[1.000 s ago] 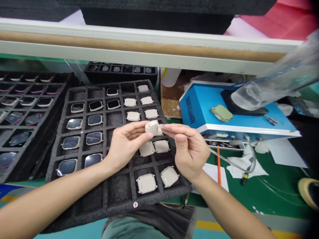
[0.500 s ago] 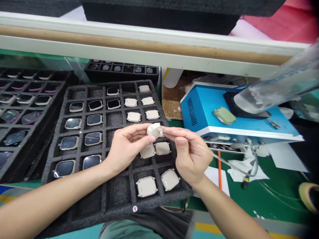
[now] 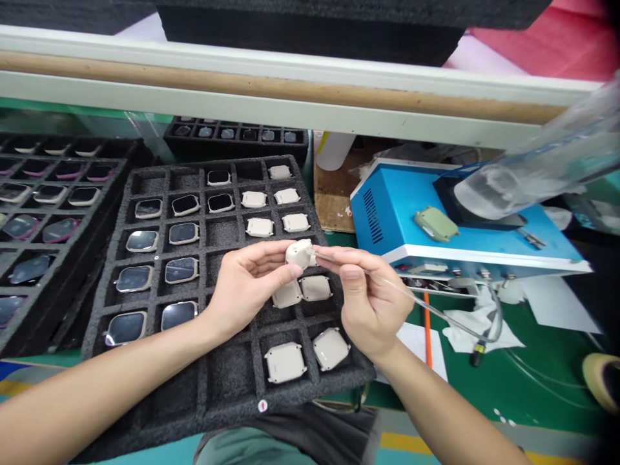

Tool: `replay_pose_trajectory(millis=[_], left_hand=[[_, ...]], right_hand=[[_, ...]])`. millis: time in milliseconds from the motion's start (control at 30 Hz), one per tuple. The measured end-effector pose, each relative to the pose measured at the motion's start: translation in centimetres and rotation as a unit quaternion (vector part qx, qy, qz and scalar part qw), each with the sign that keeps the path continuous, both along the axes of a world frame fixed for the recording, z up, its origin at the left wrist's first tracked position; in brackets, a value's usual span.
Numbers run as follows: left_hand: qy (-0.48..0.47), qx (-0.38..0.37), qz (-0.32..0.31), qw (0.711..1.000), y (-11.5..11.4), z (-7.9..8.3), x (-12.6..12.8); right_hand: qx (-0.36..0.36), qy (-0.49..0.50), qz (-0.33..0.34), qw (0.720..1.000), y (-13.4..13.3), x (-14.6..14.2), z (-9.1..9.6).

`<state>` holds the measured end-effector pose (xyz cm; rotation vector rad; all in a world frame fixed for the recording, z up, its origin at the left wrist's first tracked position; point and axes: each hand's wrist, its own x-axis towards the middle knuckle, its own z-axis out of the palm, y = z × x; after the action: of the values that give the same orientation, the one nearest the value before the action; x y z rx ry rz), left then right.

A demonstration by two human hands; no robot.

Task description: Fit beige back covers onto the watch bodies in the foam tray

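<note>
My left hand (image 3: pixel 245 284) grips a small beige watch case (image 3: pixel 299 252) between thumb and fingers, above a black foam tray (image 3: pixel 223 368). My right hand (image 3: pixel 371 300) pinches a thin clear tube (image 3: pixel 436 313) whose tip touches the case's right side. The tube trails right towards a blue machine (image 3: pixel 387 206). Below the hands, several beige cases (image 3: pixel 285 361) lie face down in the tray's right columns. Several cases with glass screens (image 3: pixel 181 270) lie in the left columns.
A second foam tray (image 3: pixel 43 213) of screened cases lies at the left, a third (image 3: pixel 232 135) behind. A green case (image 3: pixel 436 224) rests on the blue machine. White wipes (image 3: pixel 465 336), an orange rod (image 3: pixel 426 323) and a shelf rail (image 3: pixel 290 90) overhead are nearby.
The view shifted slightly, and both hands keep the case and tube tip together in nearly the same place. The case turned a little in my left fingers.
</note>
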<state>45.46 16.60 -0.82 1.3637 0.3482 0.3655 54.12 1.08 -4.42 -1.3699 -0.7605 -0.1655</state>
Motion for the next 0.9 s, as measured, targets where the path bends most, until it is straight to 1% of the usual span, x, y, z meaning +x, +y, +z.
replay_pose_trajectory(millis=[433, 600, 767, 900], left_hand=[[-0.001, 0.0, 0.0, 1.0, 0.0, 0.0, 0.0], [0.015, 0.016, 0.001, 1.0, 0.1, 0.2, 0.2], [0.038, 0.05, 0.018, 0.998, 0.4, 0.2, 0.3], [0.041, 0.067, 0.016, 0.997, 0.6, 0.2, 0.3]], right_hand=[[-0.002, -0.01, 0.014, 1.0, -0.2, 0.2, -0.2], [-0.005, -0.005, 0.015, 1.0, -0.1, 0.3, -0.4], [-0.003, -0.014, 0.025, 1.0, 0.2, 0.8, -0.3], [0.002, -0.02, 0.038, 0.999, 0.3, 1.1, -0.2]])
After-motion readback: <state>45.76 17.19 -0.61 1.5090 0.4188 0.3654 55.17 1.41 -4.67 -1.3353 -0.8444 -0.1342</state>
